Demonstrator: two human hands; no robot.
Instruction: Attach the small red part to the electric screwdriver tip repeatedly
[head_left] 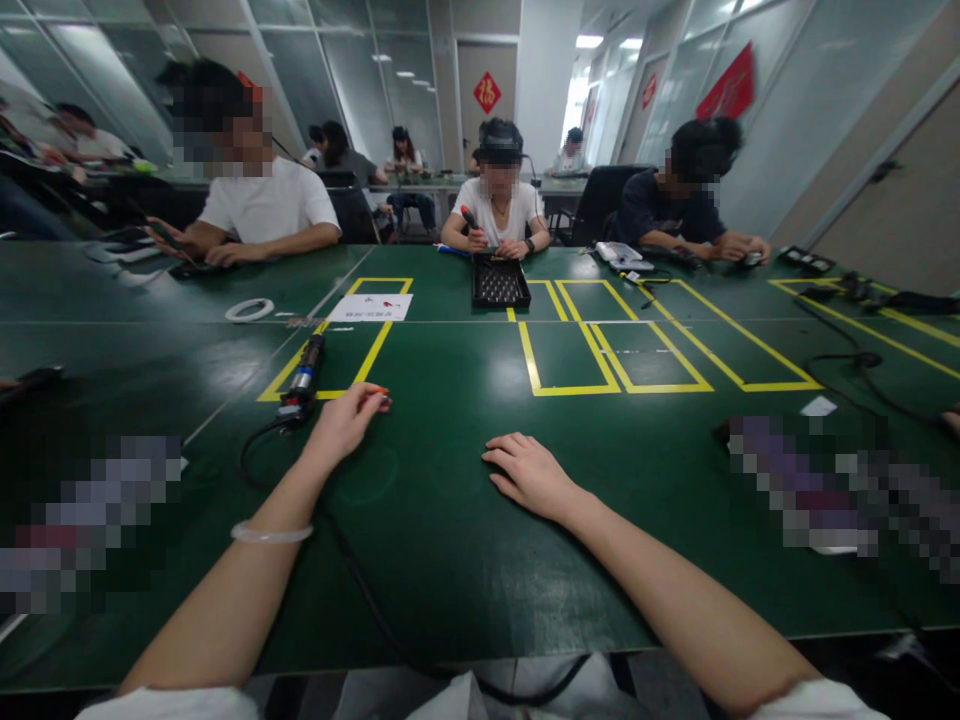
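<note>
My left hand (351,415) is above the green table, thumb and fingers pinched together. Between the fingertips shows a small orange-red piece (384,393); most of it is hidden, so its kind is unclear. To the left of that hand lies a black electric screwdriver (305,368) with a blue band and a cord. My right hand (531,475) rests palm down on the table, its fingers stretched out and holding nothing. A white sheet (373,307) with small red and dark marks lies beyond my left hand.
Yellow tape outlines (570,390) mark the green table (450,580). A white ring-shaped roll (250,310) lies at the far left. Across the table, a person works over a black tray (501,284) of small parts. A black cord (367,590) runs toward me.
</note>
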